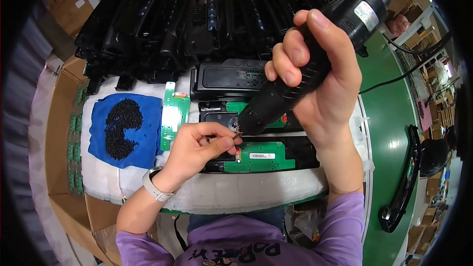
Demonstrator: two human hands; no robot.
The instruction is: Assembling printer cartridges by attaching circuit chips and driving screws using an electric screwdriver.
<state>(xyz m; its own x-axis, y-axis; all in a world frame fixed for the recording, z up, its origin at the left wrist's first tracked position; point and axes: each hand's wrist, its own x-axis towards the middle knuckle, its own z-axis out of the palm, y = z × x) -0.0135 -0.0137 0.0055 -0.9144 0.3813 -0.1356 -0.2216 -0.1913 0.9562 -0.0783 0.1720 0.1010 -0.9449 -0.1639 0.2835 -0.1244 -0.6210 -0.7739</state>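
My right hand [327, 81] is wrapped round a black electric screwdriver [273, 98], held tilted with its tip down and to the left. At the tip, my left hand [197, 148] has thumb and fingers pinched together; what they hold is too small to name. Both hands are over two black plastic housings lying side by side. The nearer housing [304, 153] carries a green circuit board [261, 160] with a white label. Behind it, the other housing [213, 106] also has a green board [235, 107], partly covered by the screwdriver.
Small black screws [120, 123] are heaped on a blue cloth [152, 106] at left, beside a loose green board [171, 111]. Stacked black housings [202, 17] line the back. A cardboard box [58, 167] stands left. Rightward, a long black part [400, 187] lies on a green tabletop [379, 152], crossed by a cable [394, 77].
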